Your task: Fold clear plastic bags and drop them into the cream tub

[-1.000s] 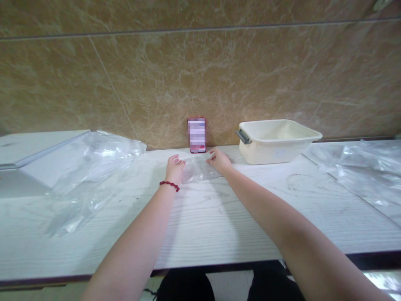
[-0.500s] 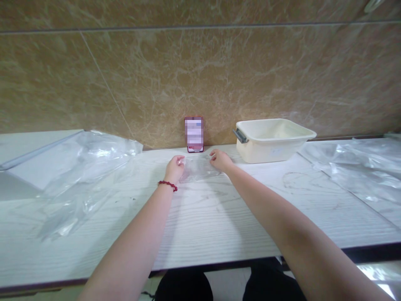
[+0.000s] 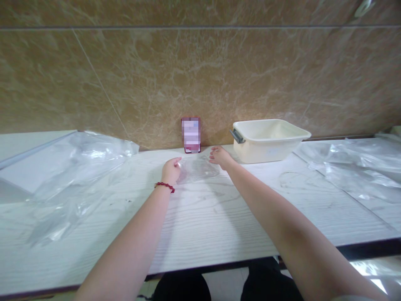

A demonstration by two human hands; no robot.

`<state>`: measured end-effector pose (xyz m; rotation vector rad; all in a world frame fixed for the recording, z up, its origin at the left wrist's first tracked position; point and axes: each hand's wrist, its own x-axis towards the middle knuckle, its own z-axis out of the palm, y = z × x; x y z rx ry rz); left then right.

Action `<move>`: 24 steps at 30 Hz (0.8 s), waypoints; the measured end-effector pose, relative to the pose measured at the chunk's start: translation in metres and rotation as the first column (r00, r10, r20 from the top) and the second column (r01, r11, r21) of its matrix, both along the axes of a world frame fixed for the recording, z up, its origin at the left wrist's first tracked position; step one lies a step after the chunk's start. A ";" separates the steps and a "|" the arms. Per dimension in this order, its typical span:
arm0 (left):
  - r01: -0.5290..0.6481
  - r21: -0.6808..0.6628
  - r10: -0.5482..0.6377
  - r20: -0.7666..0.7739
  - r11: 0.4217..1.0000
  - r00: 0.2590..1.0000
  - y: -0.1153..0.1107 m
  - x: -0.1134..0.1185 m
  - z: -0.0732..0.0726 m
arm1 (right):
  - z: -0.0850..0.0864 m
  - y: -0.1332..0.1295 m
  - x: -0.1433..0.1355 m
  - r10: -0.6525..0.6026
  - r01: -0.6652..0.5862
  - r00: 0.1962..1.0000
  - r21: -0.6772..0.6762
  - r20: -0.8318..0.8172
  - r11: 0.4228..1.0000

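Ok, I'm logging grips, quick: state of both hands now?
Left hand: closed, holding one end of the clear plastic.
Right hand: fingers loosely bent at the other end; grip can't be told.

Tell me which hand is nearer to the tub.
Right: the right hand is just left of the tub; the left hand is farther left, by the clear plastic.

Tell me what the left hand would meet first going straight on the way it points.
Probably the phone standing by the wall, ahead of the left hand; depth is hard to judge.
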<state>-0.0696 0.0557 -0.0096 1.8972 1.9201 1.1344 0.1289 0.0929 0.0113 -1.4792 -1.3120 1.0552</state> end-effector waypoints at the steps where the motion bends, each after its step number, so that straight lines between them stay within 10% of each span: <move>1: 0.010 0.007 -0.010 -0.002 1.000 1.000 0.000 0.000 0.000 | 0.001 0.000 -0.001 0.006 -0.006 1.000 -0.016 -0.031 1.000; 8: 0.119 0.030 -0.122 0.132 0.992 0.984 0.007 -0.002 -0.008 | 0.005 -0.009 -0.001 0.053 -0.056 0.996 -0.053 -0.065 0.997; 14: 0.148 0.031 -0.151 0.301 0.988 0.942 0.009 -0.001 -0.010 | 0.006 -0.012 0.006 0.086 -0.095 0.921 0.004 0.380 0.995; 24: -0.199 -0.007 0.178 0.483 0.980 0.857 0.005 -0.008 0.002 | 0.015 -0.016 0.005 0.097 -0.072 0.830 -0.067 0.550 0.995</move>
